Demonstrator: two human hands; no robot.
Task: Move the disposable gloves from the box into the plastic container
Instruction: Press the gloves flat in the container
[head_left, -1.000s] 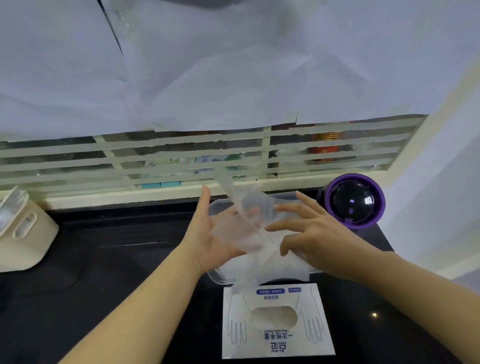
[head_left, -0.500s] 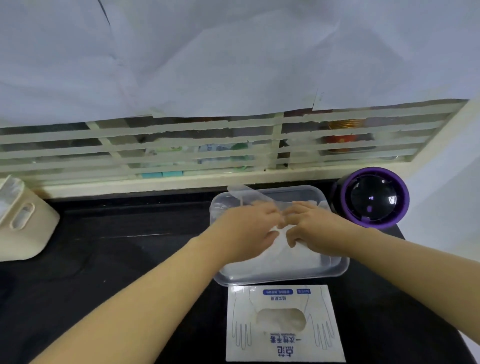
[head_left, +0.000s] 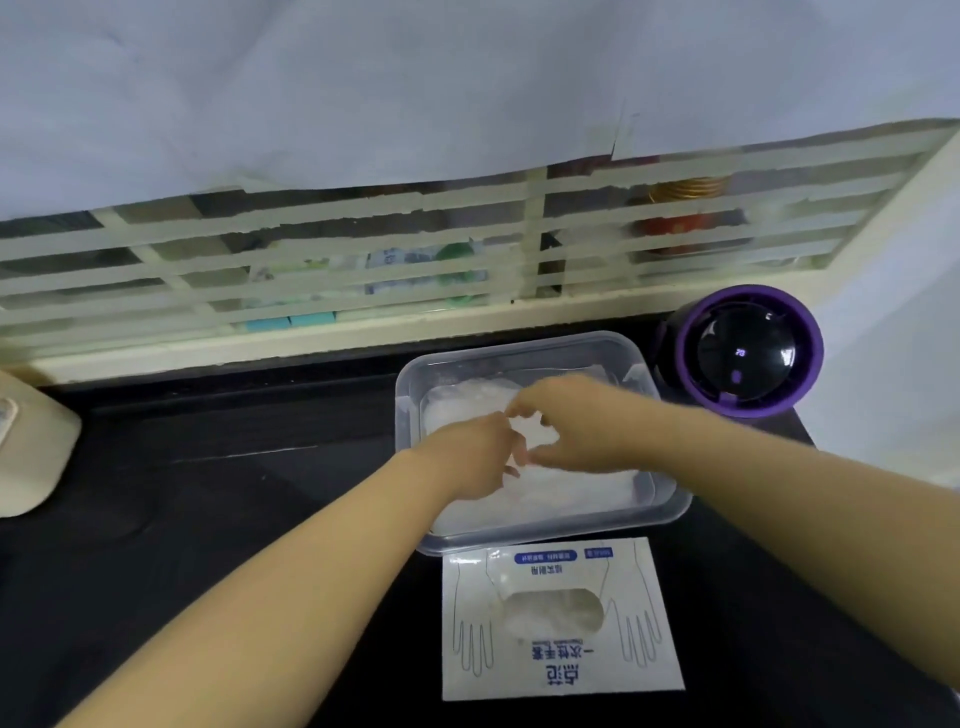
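Counter (head_left: 208, 493): black and glossy, running from the bottom of the view back to a pale ledge. A faint scratch line shows left of centre.
Box (head_left: 563, 660): flat white glove box, nearest of all and right of the middle. It lies face up with blue print and two hand outlines. Crumpled film shows through its oval opening. Its far edge lies just beside the container's near rim.
Left hand (head_left: 467, 452): reaches in over the container's near left corner, fingers curled and pinching thin glove film. The tips are blurred.
Right hand (head_left: 576, 421): comes in from the right above the container's middle. Thumb and forefinger curl into a ring, gripping the same film, and the tips nearly meet those of the left hand.
Gloves (head_left: 550, 499): a cloudy translucent heap lying inside the container, covering most of its floor.
Container (head_left: 519, 349): clear plastic tub with rounded corners, standing between the box and the counter's back edge.
Room to move: a broad dark stretch of counter runs from the container's left wall to the bin. On the right, the container's far corner sits just beside the round device.
Round device (head_left: 748, 353): purple ring around a black dome, at the counter's back right corner.
Bin (head_left: 31, 447): beige, at the left edge, partly cut off.
Back edge: a pale ledge (head_left: 260, 345) under a cream slatted grille (head_left: 363, 270), with blurred packages behind it.
Wall above: white paper sheets (head_left: 415, 78) hang over the top of the grille.
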